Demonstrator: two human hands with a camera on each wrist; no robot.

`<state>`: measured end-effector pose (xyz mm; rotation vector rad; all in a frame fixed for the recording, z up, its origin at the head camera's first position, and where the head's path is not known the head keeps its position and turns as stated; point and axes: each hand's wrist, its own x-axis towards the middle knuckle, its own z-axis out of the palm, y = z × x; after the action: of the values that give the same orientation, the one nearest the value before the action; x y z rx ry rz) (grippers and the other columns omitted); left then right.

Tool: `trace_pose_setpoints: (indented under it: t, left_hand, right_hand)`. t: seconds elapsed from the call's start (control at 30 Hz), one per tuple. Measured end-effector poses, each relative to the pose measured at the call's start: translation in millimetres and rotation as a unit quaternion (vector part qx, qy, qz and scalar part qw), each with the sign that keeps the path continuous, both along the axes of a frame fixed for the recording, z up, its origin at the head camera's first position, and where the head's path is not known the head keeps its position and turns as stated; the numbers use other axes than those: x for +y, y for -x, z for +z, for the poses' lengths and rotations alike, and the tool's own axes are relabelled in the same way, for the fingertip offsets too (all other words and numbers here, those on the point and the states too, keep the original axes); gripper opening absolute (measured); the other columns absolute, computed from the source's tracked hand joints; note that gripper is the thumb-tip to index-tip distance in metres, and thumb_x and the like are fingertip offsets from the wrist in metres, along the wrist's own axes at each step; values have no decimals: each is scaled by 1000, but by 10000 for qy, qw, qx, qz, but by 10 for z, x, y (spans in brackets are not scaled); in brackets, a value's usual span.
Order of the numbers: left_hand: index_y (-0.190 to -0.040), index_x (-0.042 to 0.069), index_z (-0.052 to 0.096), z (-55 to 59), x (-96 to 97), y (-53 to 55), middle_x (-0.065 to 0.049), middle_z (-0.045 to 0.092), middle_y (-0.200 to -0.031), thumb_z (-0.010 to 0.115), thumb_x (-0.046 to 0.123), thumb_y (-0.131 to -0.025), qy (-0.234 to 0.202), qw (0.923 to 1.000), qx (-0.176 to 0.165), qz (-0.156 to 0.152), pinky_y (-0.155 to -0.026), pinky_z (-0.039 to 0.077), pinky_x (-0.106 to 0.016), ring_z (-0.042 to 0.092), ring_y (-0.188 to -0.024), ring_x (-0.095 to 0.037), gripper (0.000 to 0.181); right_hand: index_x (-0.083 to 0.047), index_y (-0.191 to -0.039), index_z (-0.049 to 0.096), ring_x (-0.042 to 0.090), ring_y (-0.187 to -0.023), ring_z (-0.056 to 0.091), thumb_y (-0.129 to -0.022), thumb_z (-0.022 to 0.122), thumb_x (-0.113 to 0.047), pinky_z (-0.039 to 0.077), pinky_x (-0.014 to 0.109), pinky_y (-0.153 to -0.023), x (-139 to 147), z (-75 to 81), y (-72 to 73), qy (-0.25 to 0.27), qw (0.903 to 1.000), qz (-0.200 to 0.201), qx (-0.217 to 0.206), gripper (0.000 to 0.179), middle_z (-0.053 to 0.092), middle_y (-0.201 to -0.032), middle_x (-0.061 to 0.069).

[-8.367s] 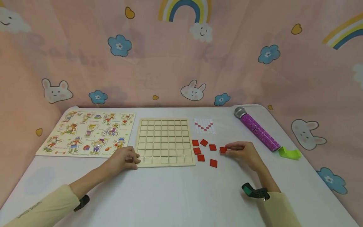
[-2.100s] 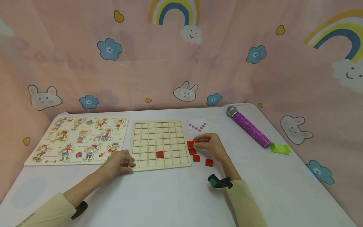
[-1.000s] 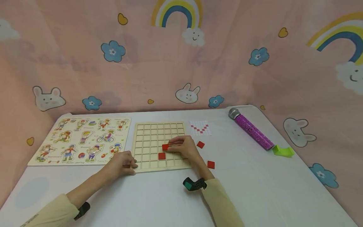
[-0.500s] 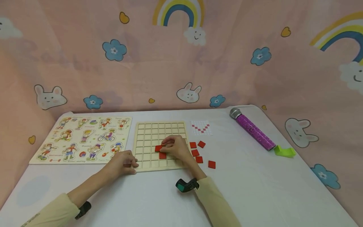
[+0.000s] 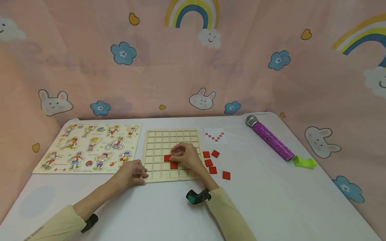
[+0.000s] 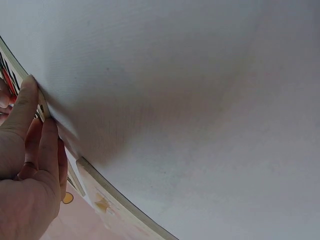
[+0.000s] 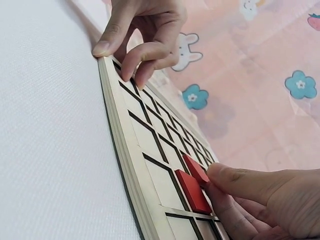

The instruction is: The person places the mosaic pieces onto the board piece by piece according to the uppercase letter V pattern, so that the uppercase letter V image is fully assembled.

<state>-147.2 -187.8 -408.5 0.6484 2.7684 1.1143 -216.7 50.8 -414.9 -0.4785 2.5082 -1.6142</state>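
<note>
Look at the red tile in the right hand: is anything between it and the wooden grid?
Nothing visible: the right hand pinches the red tile at the wooden grid, and the placed tile lies beside it.

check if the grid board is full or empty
Mostly empty: one red tile sits on the grid board, the right hand pinches a second tile, and the other squares in sight are bare; the hand hides some.

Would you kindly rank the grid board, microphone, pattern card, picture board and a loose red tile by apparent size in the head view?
By area, largest to smallest:
1. Picture board
2. Grid board
3. Microphone
4. Pattern card
5. Loose red tile (all five look alike)
</note>
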Motion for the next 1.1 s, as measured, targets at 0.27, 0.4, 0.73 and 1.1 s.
trace_pose_setpoints:
  t: [0.27, 0.4, 0.73, 1.1]
  left_hand:
    - [-73, 10, 69, -4, 9, 8, 5, 60, -83, 83, 8, -68, 52, 9996, 206, -203, -84, 51, -40, 62, -87, -21, 15]
    - [-73, 11, 69, -13, 6, 15, 6, 60, -83, 83, 9, -68, 103, 9989, 367, -281, -84, 51, -38, 63, -88, -20, 15]
    - [-73, 11, 69, -8, -4, 26, 6, 60, -82, 84, 8, -67, 135, 9991, 345, -199, -83, 51, -39, 63, -87, -20, 16]
    - [-73, 10, 69, -4, -23, 15, 6, 59, -82, 84, 10, -67, 95, 9992, 286, -271, -82, 51, -37, 63, -87, -21, 16]
  right_hand:
    - [6, -98, 66, 27, -84, 70, -77, 77, 1, 55, 27, -77, -22, -11, -6, 286, 9994, 169, -99, 25, 69, -96, 18]
    - [5, -99, 66, 24, -84, 70, -77, 77, 1, 55, 27, -77, 4, 10, -12, 304, 9992, 131, -221, 25, 69, -96, 17]
    - [3, -103, 66, 23, -89, 69, -79, 76, 0, 54, 29, -80, 375, 42, -35, 661, 9960, -292, -531, 26, 69, -100, 16]
    - [-1, -114, 63, 23, -96, 63, -85, 72, -8, 50, 22, -85, 1290, 25, -63, 149, 9981, -484, -346, 32, 66, -112, 16]
